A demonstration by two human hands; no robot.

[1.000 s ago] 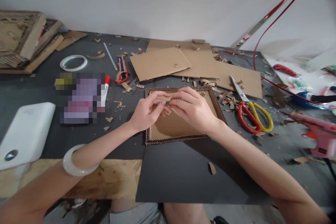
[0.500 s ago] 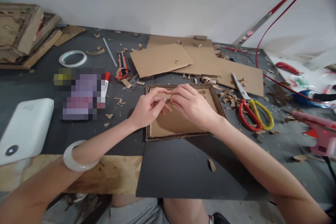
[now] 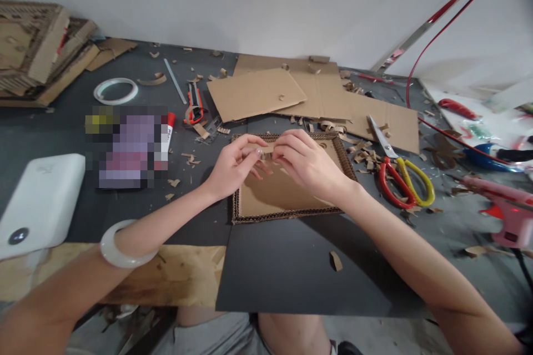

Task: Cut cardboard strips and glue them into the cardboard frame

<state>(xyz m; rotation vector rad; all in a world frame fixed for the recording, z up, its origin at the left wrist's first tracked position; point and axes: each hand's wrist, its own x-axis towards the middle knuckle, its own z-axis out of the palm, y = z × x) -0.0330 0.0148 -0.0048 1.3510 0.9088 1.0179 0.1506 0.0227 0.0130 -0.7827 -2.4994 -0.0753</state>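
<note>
Above a shallow cardboard tray [image 3: 287,214] with raised corrugated edges, my two hands meet. Between their fingertips is a small cardboard strip [image 3: 268,148]. My left hand [image 3: 239,163] pinches its left end with thumb and index finger, the other fingers loosely curled. My right hand [image 3: 303,161] has its fingers closed on the right end and hides part of it. A small curled cardboard scrap [image 3: 322,146] lies inside the tray near its far right corner.
Scissors [image 3: 395,169] lie right of the tray, beyond them a pink glue gun [image 3: 506,205]. Cardboard sheets [image 3: 258,94] and a utility knife [image 3: 194,104] are behind. A marker [image 3: 166,136], tape roll [image 3: 115,91] and white power bank [image 3: 44,202] sit left. Cardboard scraps are scattered around.
My hands have moved slightly apart, and more of the cardboard strip shows between my fingertips. The tray and the tools stay in place.
</note>
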